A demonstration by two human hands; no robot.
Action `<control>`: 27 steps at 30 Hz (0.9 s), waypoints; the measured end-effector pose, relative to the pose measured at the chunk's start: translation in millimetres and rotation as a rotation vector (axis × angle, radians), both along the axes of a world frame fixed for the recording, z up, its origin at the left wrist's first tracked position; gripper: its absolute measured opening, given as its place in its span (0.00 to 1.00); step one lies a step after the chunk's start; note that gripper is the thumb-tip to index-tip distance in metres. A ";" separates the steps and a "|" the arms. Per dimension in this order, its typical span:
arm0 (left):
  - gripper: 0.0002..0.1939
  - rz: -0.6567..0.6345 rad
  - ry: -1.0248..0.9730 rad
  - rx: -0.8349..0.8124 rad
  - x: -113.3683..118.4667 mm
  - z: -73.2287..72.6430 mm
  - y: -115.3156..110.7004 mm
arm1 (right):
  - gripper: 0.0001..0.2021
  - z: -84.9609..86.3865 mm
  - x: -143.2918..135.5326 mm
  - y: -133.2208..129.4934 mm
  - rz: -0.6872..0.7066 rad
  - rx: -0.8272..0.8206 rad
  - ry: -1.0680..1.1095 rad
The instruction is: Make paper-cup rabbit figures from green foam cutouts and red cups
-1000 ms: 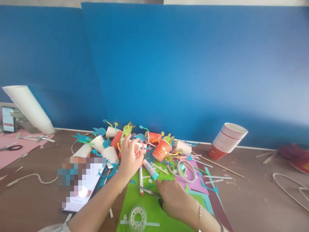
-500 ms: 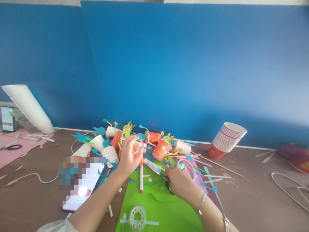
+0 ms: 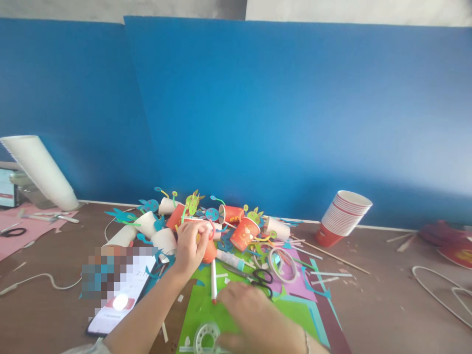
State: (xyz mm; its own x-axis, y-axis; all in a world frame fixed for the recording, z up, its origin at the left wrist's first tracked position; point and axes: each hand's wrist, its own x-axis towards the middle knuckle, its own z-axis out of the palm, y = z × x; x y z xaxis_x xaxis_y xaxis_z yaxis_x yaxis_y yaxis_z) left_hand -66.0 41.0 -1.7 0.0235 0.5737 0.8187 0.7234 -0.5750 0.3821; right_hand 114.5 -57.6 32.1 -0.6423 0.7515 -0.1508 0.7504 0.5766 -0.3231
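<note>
My left hand (image 3: 191,248) is closed around an orange paper cup (image 3: 210,251) at the front of a heap of decorated cups. A curved red strip stands by its fingertips, and its fingers hide much of the cup. Smeared by motion, my right hand (image 3: 250,312) is over the green paper (image 3: 199,307), fingers apart and holding nothing. The tape roll (image 3: 206,338) lies just left of its thumb. Black-handled scissors (image 3: 262,281) rest beyond this hand. A white marker with a red end (image 3: 214,282) lies between my hands.
A lit phone (image 3: 123,297) lies left of the green paper. At the right stands a tilted stack of paper cups (image 3: 344,216). A larger tape ring (image 3: 283,264), sticks and paper scraps lie around the heap. A white cable (image 3: 438,285) curls at far right.
My right hand has let go of the scissors and moved toward me and left, near the tape roll. My left hand stays at the cup, turned slightly. The view has tilted up a little.
</note>
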 end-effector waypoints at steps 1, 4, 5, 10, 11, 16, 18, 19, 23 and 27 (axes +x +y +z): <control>0.07 -0.006 0.007 -0.001 -0.6 -0.6 0.3 | 0.17 -13.1 -9.5 -5.6 0.105 0.058 -0.022; 0.08 -0.029 0.025 -0.007 -2.2 0.0 1.2 | 0.12 -44.7 -31.6 -15.3 0.239 0.236 0.008; 0.08 -0.043 0.035 -0.007 -2.5 1.1 1.6 | 0.11 -48.3 -34.3 -16.2 0.251 0.237 -0.005; 0.06 -0.085 0.077 0.026 -2.1 10.5 4.9 | 0.24 -18.3 -5.2 -7.9 0.101 -0.138 0.166; 0.06 -0.078 0.073 0.042 -1.8 12.0 5.3 | 0.29 -11.9 5.6 -4.0 -0.003 -0.239 0.302; 0.09 -0.042 0.040 0.131 2.5 16.5 -4.6 | 0.19 -25.5 42.5 22.7 -0.311 -0.873 0.933; 0.13 -0.106 0.062 0.190 8.1 18.0 -18.1 | 0.11 -40.2 45.4 31.4 -0.435 -0.979 1.241; 0.15 -0.162 0.092 0.211 12.1 18.3 -27.1 | 0.10 -45.4 45.4 34.3 -0.495 -0.950 1.380; 0.10 -0.556 0.381 0.088 35.4 7.8 -69.7 | 0.11 -47.6 46.3 36.6 -0.597 -0.846 1.646; 0.04 -0.558 0.695 -0.132 57.9 -30.5 -101.1 | 0.12 -44.6 50.5 33.0 -0.586 -1.152 1.604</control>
State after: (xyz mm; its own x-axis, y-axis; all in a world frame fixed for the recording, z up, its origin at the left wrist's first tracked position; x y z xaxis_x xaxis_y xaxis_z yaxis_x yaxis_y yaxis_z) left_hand -8.1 -60.2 -32.2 0.7922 0.4188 0.4438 0.4444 -0.8944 0.0507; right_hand 165.0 -24.6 -12.5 -0.4248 0.8637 -0.2713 -0.5296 -0.4801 -0.6993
